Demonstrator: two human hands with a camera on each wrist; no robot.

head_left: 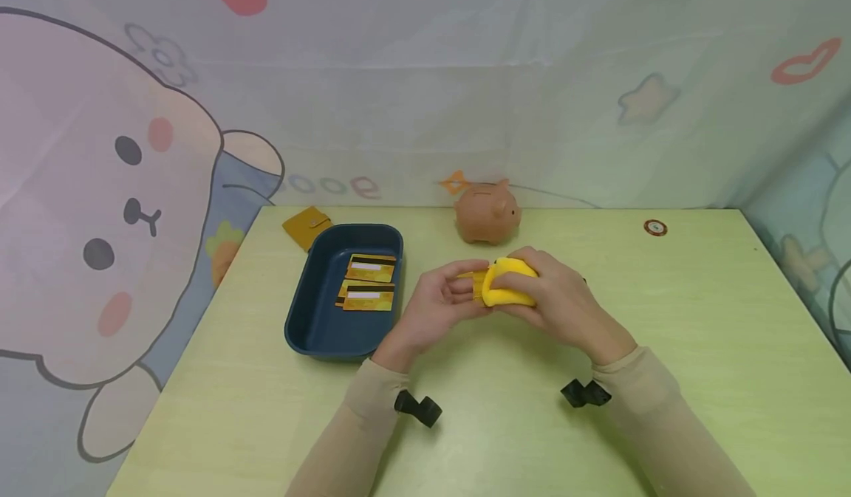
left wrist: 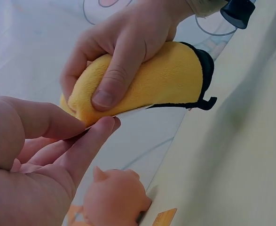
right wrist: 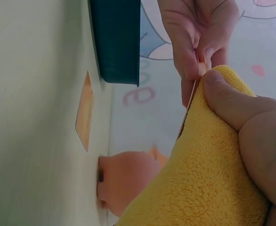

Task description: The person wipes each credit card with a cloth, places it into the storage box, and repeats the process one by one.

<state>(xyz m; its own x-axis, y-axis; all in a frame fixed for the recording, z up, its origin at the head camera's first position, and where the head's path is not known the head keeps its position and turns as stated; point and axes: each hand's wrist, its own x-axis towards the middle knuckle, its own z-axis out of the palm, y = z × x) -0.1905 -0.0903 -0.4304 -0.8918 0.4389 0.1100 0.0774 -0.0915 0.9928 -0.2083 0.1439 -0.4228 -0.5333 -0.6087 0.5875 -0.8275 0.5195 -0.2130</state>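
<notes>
Between thumb and fingers my left hand (head_left: 442, 297) pinches the edge of a thin card (right wrist: 188, 106), seen nearly edge-on in both wrist views. My right hand (head_left: 558, 294) grips a fuzzy yellow cleaning cloth (head_left: 512, 279), folded against the card. The cloth (left wrist: 170, 70) has black edging and a small black loop, seen in the left wrist view. Much of the card is hidden by cloth and fingers. Below the hands, another card (right wrist: 85, 113) lies flat on the table.
Left of the hands stands a dark blue tray (head_left: 302, 312) with several gold cards (head_left: 368, 297) in it. A mustard wallet (head_left: 306, 225) lies behind the tray. Farther back are a pink piggy bank (head_left: 487, 215) and, to the right, a red-rimmed chip (head_left: 655, 227).
</notes>
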